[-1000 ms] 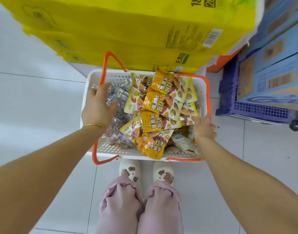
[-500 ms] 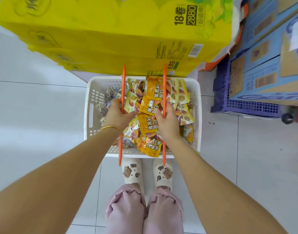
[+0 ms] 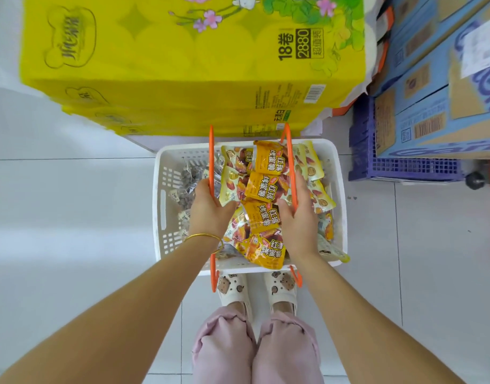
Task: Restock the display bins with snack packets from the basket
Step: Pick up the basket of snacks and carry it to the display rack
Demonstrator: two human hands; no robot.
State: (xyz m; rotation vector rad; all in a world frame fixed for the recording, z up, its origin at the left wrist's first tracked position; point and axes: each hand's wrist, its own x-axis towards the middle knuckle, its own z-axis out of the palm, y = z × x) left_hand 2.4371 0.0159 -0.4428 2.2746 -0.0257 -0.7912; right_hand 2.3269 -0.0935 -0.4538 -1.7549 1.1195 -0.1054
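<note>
A white plastic basket (image 3: 162, 206) stands on the tiled floor just in front of my feet. It is full of orange and yellow snack packets (image 3: 263, 187), with clear packets of dark snacks (image 3: 188, 184) on its left side. Both orange handles are raised upright over the packets. My left hand (image 3: 210, 206) grips the left handle (image 3: 211, 151), and my right hand (image 3: 296, 214) grips the right handle (image 3: 289, 153). No display bin is in view.
A stack of large yellow tissue packs (image 3: 183, 65) sits right behind the basket. To the right, blue cartons (image 3: 438, 106) rest on a purple crate (image 3: 404, 167) with a small wheel beside it. White floor tiles (image 3: 72, 217) spread to the left.
The handles lay down on the basket rim a second ago; both hands swung them upright and now hold them. The view has tilted up, showing more of the yellow packs.
</note>
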